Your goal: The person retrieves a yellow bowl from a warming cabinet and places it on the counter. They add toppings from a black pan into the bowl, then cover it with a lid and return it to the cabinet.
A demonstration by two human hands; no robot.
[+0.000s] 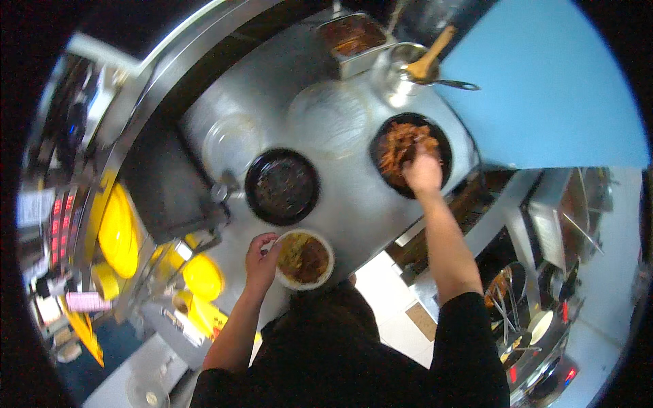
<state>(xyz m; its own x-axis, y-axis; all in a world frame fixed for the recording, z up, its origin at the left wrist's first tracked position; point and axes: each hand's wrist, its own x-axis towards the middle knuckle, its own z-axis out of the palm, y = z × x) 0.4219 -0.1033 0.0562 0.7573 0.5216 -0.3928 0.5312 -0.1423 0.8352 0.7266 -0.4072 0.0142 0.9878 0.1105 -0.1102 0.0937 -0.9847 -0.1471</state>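
Note:
My left hand [261, 260] is at the left rim of a round white bowl [330, 257], its thumb and fingers curled against the edge. The bowl holds yellowish-green food on one side and brown, saucy food [312, 259] on the other. My right hand [424, 173] reaches into a round black pan or bowl [448, 148] on the steel worktop. Its fingers are down in orange-brown shredded food [403, 140], blurred and partly hidden. Between the hands, a second round black pan [282, 187] stands on the worktop with dark residue inside.
Behind are a rectangular steel pan [357, 35] of dark red food and a steel pot [395, 84] with a wooden spatula [433, 53]. Yellow plates [118, 229] are stacked at left. Food containers with tongs [505, 301] stand at right. A blue panel [551, 97] borders the worktop.

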